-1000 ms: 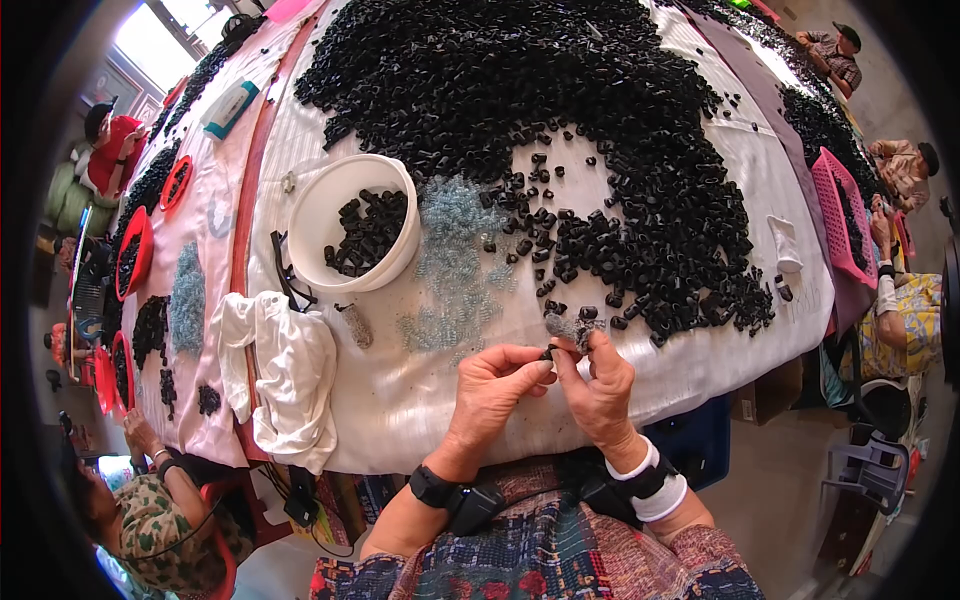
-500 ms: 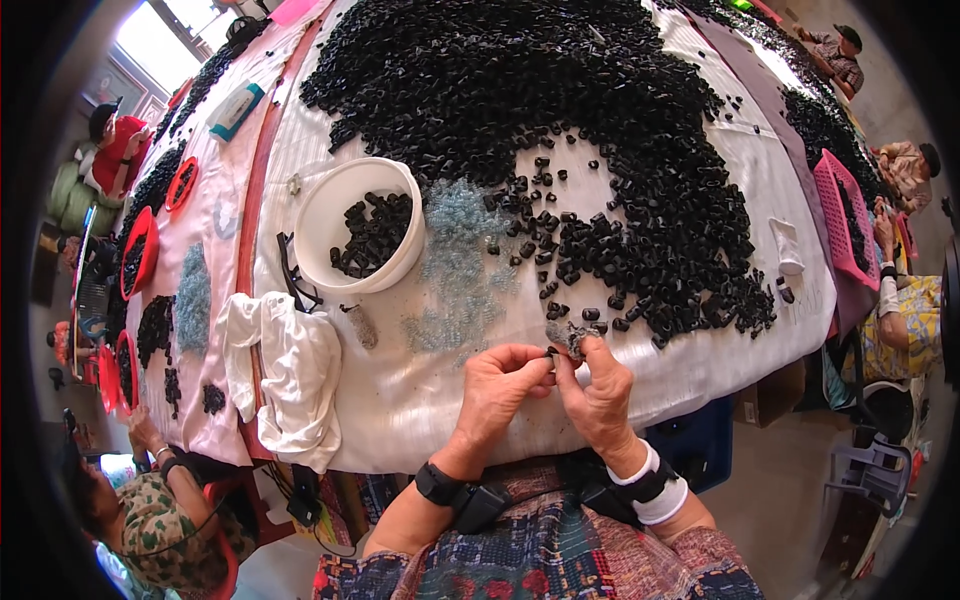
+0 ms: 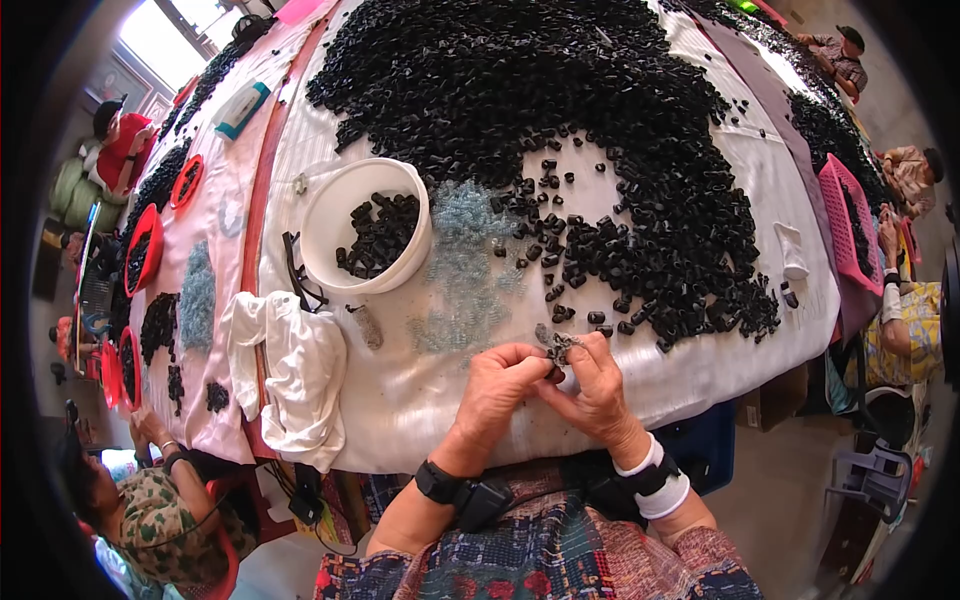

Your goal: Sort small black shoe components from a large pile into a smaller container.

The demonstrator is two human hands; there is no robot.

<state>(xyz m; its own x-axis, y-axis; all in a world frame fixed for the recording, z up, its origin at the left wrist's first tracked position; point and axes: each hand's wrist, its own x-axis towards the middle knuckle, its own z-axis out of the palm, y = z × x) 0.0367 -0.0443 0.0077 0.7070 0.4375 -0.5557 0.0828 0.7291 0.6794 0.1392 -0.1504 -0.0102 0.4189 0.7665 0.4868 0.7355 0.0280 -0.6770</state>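
Note:
Above the cloth's front edge, my two hands meet with fingertips almost touching. My left hand (image 3: 500,388) is closed in a pinch on a small black plastic part (image 3: 554,375), mostly hidden by the fingers. Between the fingers of my right hand (image 3: 592,383) is a crumpled grey fuzzy clump (image 3: 555,343), pressed close to that part. Just beyond lie loose black plastic pieces (image 3: 625,305), spreading from a large heap (image 3: 500,80). Small translucent bluish pieces (image 3: 465,260) form a patch left of them. A white tub (image 3: 420,250) holds more black pieces.
Left of my hands lie a bunched white cloth (image 3: 290,380), a black-framed pair of glasses (image 3: 300,270) and another grey fuzzy piece (image 3: 368,327). A white tube (image 3: 791,250) and a pink basket (image 3: 835,215) are at right. Other people sit around the table, one near left (image 3: 160,520).
My right hand has shifted slightly left, bringing the grey clump over the black part at my left fingertips. The whole view has moved a little to the side.

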